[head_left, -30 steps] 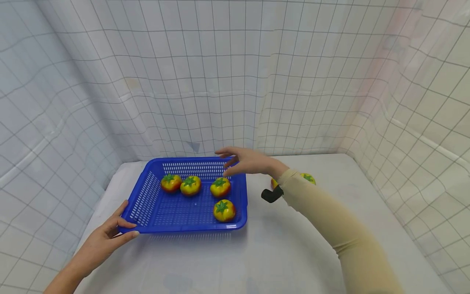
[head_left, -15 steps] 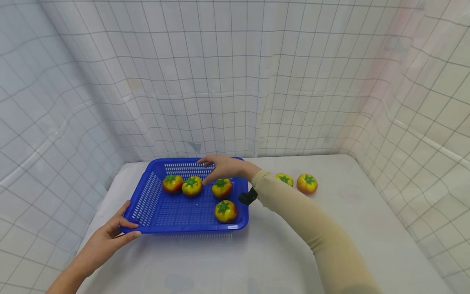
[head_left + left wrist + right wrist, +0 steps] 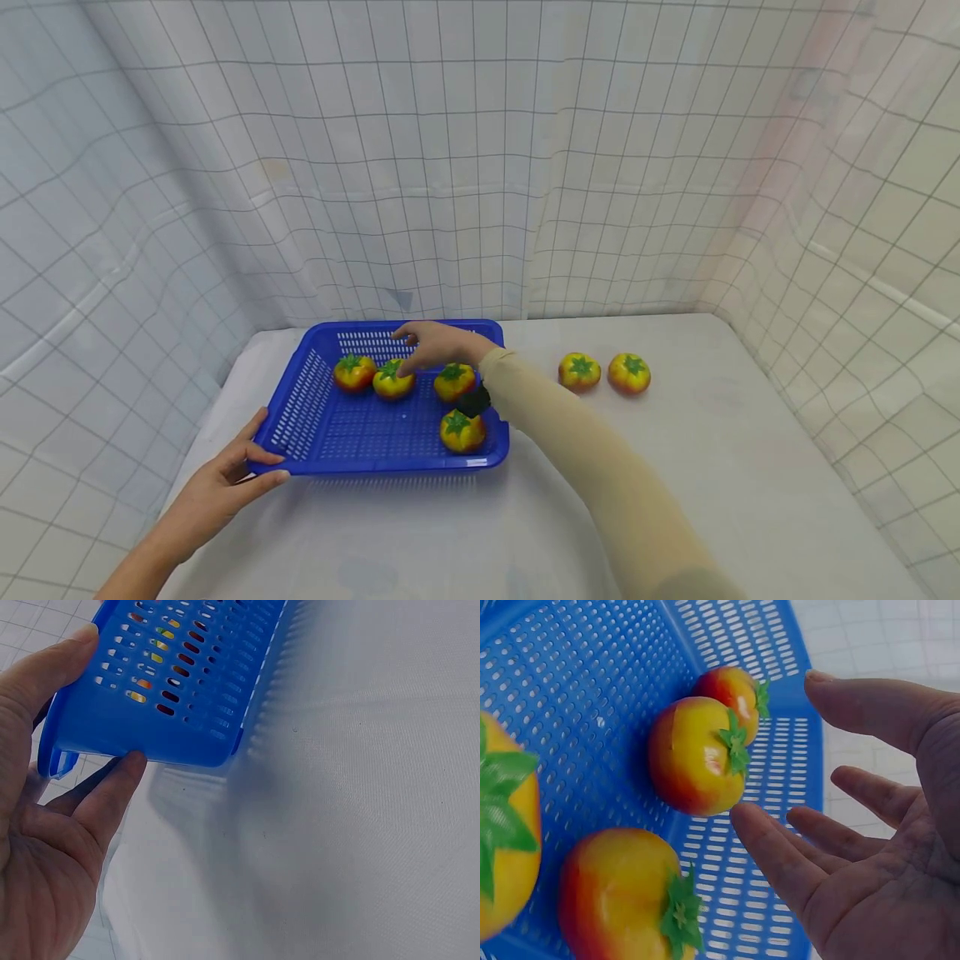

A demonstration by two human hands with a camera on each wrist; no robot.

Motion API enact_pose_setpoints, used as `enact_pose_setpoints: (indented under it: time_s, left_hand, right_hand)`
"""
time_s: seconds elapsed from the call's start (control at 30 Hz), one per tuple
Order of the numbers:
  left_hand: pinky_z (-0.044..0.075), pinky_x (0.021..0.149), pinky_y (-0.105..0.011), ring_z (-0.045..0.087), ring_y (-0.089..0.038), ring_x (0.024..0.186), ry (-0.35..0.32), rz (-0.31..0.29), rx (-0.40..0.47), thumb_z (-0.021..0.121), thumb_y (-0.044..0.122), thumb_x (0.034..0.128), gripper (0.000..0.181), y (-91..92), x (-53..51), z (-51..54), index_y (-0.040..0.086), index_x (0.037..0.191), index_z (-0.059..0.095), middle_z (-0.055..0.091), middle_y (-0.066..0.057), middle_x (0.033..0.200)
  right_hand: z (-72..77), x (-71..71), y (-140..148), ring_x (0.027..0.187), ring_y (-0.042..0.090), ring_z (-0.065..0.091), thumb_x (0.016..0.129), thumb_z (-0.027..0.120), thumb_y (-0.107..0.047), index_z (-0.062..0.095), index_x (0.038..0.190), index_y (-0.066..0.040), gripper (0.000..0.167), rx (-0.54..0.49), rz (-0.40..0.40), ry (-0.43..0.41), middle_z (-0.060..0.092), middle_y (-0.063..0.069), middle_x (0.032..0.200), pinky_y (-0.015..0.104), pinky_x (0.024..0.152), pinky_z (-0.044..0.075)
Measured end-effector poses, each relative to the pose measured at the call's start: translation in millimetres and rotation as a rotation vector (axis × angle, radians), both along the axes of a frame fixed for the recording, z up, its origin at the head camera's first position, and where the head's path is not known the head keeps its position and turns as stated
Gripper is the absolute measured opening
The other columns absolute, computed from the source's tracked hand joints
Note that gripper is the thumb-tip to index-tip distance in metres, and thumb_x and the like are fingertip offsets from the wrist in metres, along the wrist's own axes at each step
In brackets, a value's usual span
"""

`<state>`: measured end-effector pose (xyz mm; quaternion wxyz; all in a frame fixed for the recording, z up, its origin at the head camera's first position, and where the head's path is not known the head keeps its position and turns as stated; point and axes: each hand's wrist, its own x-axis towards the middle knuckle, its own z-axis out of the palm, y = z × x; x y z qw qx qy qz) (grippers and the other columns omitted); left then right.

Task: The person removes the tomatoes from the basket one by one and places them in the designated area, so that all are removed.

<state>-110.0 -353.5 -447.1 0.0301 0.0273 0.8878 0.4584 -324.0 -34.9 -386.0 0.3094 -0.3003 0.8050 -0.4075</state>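
My left hand [image 3: 213, 487] holds the near left corner of a blue plastic basket [image 3: 375, 468]. In the left wrist view, its thumb lies on the rim and its fingers press the outside wall. Several glossy yellow-and-red tomatoes with green leafy tops sit inside. Over the basket's back part reaches my right hand [image 3: 438, 343], fingers spread and nothing in them. Nearest to its fingertips is the middle back tomato [image 3: 694, 754]; whether they touch it I cannot tell. The other tomatoes in there are the back left one [image 3: 354, 373], the right one [image 3: 454, 385] and the front right one [image 3: 462, 433].
Two more tomatoes lie side by side on the white-covered table to the right of the basket, a left one [image 3: 579, 372] and a right one [image 3: 629, 374]. White sheeting with a grid pattern [image 3: 480, 167] walls in the back and both sides.
My right hand has moved left and slightly down, from the basket's right side to above the middle back tomato. The two table tomatoes are uncovered by the sleeve. The left hand stays put.
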Motion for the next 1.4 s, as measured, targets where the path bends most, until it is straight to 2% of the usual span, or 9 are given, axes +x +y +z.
enact_pose_setpoints:
  time_s: [0.2,0.43,0.67,0.87,1.17,1.4]
  left_hand:
    - [0.039,0.086,-0.004,0.027,-0.063,0.14,-0.007,0.006,-0.017,0.072,0.032,0.0981,0.031,0.0,-0.9,-0.6,0.005,0.112,0.064,0.003,-0.014,0.171]
    - [0.041,0.085,-0.004,0.028,-0.063,0.139,0.002,0.007,0.002,0.072,0.029,0.0981,0.03,-0.4,0.3,-1.3,0.004,0.111,0.064,0.003,-0.015,0.171]
    - [0.041,0.085,-0.005,0.028,-0.063,0.14,0.007,0.005,0.008,0.072,0.029,0.0982,0.029,-0.5,0.4,-1.5,0.004,0.111,0.064,0.004,-0.016,0.17]
    - [0.043,0.085,-0.006,0.028,-0.063,0.139,0.003,0.002,0.028,0.071,0.028,0.0986,0.029,-0.9,0.9,-2.4,0.003,0.111,0.064,0.004,-0.017,0.17]
    - [0.04,0.086,-0.004,0.028,-0.063,0.14,0.016,0.009,0.001,0.073,0.028,0.0977,0.028,-0.1,1.0,-2.3,0.004,0.111,0.065,0.005,-0.016,0.17]
    - [0.04,0.086,-0.004,0.028,-0.064,0.139,0.014,0.013,-0.005,0.073,0.029,0.0972,0.029,1.1,1.3,-1.8,0.005,0.11,0.064,0.005,-0.017,0.17]
  right_hand:
    - [-9.7,-3.3,-11.7,0.117,0.027,0.062,0.094,0.077,-0.014,0.044,0.152,-0.007,0.067,0.01,-0.045,-0.008,0.043,0.023,0.152,0.045,0.102,0.049]
    - [-16.0,-2.9,-16.4,0.119,0.035,0.063,0.095,0.076,-0.022,0.044,0.153,-0.009,0.068,0.1,-0.078,0.005,0.05,0.015,0.149,0.046,0.103,0.048]
    - [-21.3,-1.0,-21.7,0.118,0.033,0.062,0.094,0.076,-0.02,0.044,0.153,-0.011,0.068,0.137,-0.123,-0.032,0.053,0.013,0.144,0.046,0.102,0.049]
    - [-28.2,-0.8,-28.2,0.117,0.032,0.063,0.092,0.076,-0.012,0.044,0.153,-0.008,0.069,0.128,-0.149,-0.065,0.054,0.015,0.143,0.044,0.098,0.052]
    - [-34.8,-0.6,-33.5,0.114,0.03,0.063,0.091,0.077,-0.008,0.043,0.153,-0.007,0.071,0.119,-0.16,-0.064,0.055,0.016,0.141,0.043,0.094,0.054]
    - [-36.5,3.4,-37.1,0.111,0.028,0.063,0.093,0.074,-0.004,0.045,0.152,-0.008,0.066,0.121,-0.167,-0.08,0.054,0.015,0.139,0.042,0.092,0.055]
